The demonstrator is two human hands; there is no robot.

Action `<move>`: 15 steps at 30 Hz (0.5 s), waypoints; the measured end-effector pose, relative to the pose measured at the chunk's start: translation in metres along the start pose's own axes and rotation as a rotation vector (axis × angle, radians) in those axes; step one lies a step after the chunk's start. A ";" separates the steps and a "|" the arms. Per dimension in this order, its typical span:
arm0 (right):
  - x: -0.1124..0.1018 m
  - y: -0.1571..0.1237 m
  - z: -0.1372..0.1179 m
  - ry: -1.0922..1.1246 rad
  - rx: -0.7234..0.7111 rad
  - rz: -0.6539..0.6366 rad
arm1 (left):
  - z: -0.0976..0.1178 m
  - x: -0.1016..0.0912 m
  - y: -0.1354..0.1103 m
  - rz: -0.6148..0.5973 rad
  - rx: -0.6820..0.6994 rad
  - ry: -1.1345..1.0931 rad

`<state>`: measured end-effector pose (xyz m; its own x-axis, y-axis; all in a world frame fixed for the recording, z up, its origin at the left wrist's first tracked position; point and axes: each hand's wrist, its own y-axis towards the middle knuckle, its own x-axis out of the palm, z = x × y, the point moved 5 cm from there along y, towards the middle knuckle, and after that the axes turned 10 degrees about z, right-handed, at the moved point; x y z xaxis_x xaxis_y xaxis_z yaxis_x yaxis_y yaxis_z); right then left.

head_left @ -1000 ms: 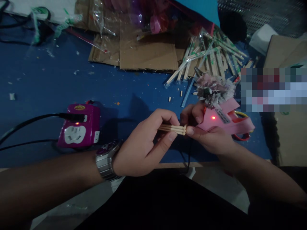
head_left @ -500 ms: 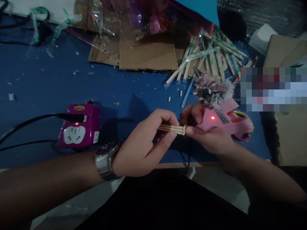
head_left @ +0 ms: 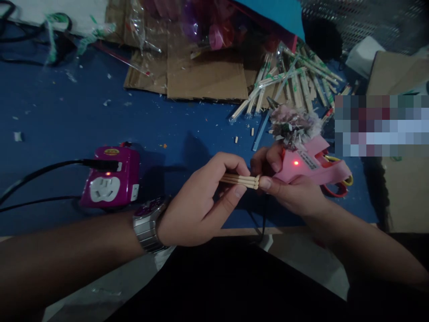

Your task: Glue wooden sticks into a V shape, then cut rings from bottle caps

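My left hand [head_left: 208,201], with a metal watch on its wrist, is closed round a small bundle of wooden chopsticks [head_left: 246,181]. Their ends point right, out past the thumb and forefinger. At those ends, the fingertips of my right hand [head_left: 284,179] are pinched together, thumb against the tips; whether a small piece sits between them is hidden. Just behind the right hand lies a pink hot glue gun [head_left: 301,167] with a lit red light, partly covered by the fingers. Beyond it is a clump of crumpled, greyish fluffy material [head_left: 295,123].
A purple power adapter [head_left: 112,176] with a plugged-in black cable stands on the blue table [head_left: 67,112] at left. Wrapped chopsticks [head_left: 295,82] lie heaped at the back right. Flattened cardboard [head_left: 208,80] and plastic bags are at the back. Two short wooden bits [head_left: 236,139] lie near my hands.
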<state>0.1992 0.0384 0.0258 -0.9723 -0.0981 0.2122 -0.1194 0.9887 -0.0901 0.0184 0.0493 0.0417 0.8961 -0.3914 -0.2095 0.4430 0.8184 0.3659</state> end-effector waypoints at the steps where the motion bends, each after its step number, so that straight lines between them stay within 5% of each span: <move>1: 0.000 0.000 0.000 0.014 0.011 -0.001 | 0.000 0.000 0.000 0.001 0.010 0.000; 15: 0.001 0.000 -0.001 0.137 0.070 -0.029 | -0.005 0.000 -0.001 0.001 -0.016 -0.096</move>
<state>0.1981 0.0383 0.0274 -0.9321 -0.1058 0.3463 -0.1658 0.9750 -0.1483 0.0180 0.0507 0.0366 0.8955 -0.4282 -0.1209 0.4421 0.8251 0.3519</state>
